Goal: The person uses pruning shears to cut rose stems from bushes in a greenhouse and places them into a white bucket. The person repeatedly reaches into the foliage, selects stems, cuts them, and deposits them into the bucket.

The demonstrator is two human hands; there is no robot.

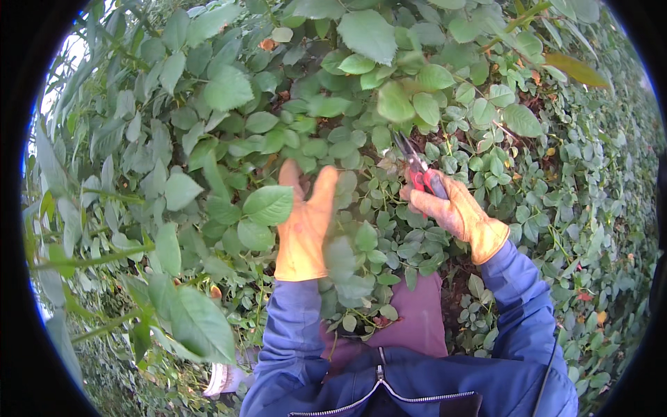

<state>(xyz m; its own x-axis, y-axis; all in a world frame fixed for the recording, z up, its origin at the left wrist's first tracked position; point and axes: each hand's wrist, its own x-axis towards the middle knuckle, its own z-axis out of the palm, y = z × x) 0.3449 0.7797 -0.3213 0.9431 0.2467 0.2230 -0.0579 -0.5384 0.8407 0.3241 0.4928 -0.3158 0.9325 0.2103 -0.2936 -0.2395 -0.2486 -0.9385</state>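
Observation:
My left hand [304, 224], in an orange-tan work glove, reaches palm-up into leafy rose bushes [260, 122]. Its thumb and fingers are spread apart with nothing seen between them, and the fingertips are partly hidden by leaves. To the right, my right hand [448, 206] wears a matching glove and is closed around red-handled pruning shears [424, 180]. The metal blades [406, 146] point up and to the left among the leaves; their tips look slightly parted. A broad leaf [269, 204] overlaps the left glove's edge.
Thick stems [104, 259] with large leaves jut in close from the left. A pale, cylindrical container [226, 378] lies low at the left beside my jacket [417, 380]. Dense foliage covers the right side, with brown soil [458, 292] showing by my leg [417, 313].

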